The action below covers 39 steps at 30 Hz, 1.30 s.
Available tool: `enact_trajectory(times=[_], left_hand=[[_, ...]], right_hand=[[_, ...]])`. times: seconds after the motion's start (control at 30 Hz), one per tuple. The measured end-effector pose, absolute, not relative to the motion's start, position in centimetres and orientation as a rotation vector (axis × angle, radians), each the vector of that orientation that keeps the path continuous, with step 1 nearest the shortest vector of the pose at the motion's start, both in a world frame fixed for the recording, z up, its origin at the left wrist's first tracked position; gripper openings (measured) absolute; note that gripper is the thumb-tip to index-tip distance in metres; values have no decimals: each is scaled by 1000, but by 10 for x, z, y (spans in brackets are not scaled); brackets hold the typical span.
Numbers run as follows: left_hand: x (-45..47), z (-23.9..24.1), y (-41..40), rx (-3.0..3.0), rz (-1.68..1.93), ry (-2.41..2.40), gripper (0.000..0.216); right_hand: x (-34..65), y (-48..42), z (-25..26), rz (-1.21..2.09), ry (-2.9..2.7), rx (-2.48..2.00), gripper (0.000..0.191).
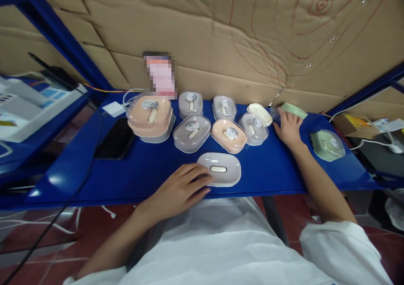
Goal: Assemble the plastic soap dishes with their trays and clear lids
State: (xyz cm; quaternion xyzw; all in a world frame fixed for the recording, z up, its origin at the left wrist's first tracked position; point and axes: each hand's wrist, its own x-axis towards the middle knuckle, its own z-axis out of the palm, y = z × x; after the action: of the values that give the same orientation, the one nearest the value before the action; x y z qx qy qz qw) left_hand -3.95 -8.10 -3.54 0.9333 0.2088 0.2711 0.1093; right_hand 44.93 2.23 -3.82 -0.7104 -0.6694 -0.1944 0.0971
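Observation:
My left hand (183, 189) rests near the front edge of the blue table (142, 171), its fingers touching the left side of a grey oval soap dish (220, 169) with a slot in its middle. At the back of the table my right hand (288, 127) reaches to a clear plastic lid (275, 113) lying between a cream dish (259, 113) and a pale green dish (294, 109). Its fingers lie on the clear lid, partly spread. Whether they grip the lid is unclear.
Several lidded soap dishes sit in rows: a peach stack (150, 117), grey ones (191, 133), a peach one (229, 135), clear ones (254, 128). A green lidded dish (327, 145) lies right. A black phone (116, 138), white charger (114, 109) and cardboard wall (221, 32) are there.

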Motion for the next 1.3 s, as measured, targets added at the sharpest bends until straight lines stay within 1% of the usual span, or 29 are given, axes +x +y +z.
enact_trajectory(times=[0.07,0.17,0.3,0.5,0.63,0.73,0.77,0.87,0.97,1.1,1.17,1.27,1.3], left_hand=[[-39,-34,-81,2753,797,611,20],[-39,-34,-82,2756,807,608,20],[-40,-35,-82,2759,809,611,21],[-39,-33,-82,2759,826,625,22],[-39,-33,-82,2753,818,623,23],[-40,-36,-83,2745,833,640,22],[-40,-36,-83,2744,855,653,21],[-42,-38,-85,2729,1008,701,21],[-42,-38,-85,2699,1155,734,32],[-42,-40,-83,2718,1084,743,40],[-42,-41,-81,2703,1043,755,40],[-42,-43,-80,2642,1048,778,40],[-42,-43,-80,2628,1054,778,40]], right_hand=[[453,23,-39,-597,-1931,-2133,60],[460,21,-38,-613,-1925,-2019,46],[467,14,-31,-664,-1886,-1825,45],[467,0,-11,-908,-1770,-1536,37],[437,-26,10,-1054,-1699,-1411,31],[391,-60,19,-978,-1653,-1216,19],[373,-73,19,-898,-1675,-1147,22],[320,-104,5,-528,-1882,-1023,28],[287,-118,-15,-243,-2101,-898,30],[277,-117,-27,29,-2251,-855,38],[279,-116,-27,122,-2338,-900,48],[279,-118,-27,186,-2392,-945,77],[279,-119,-28,200,-2387,-954,82]])
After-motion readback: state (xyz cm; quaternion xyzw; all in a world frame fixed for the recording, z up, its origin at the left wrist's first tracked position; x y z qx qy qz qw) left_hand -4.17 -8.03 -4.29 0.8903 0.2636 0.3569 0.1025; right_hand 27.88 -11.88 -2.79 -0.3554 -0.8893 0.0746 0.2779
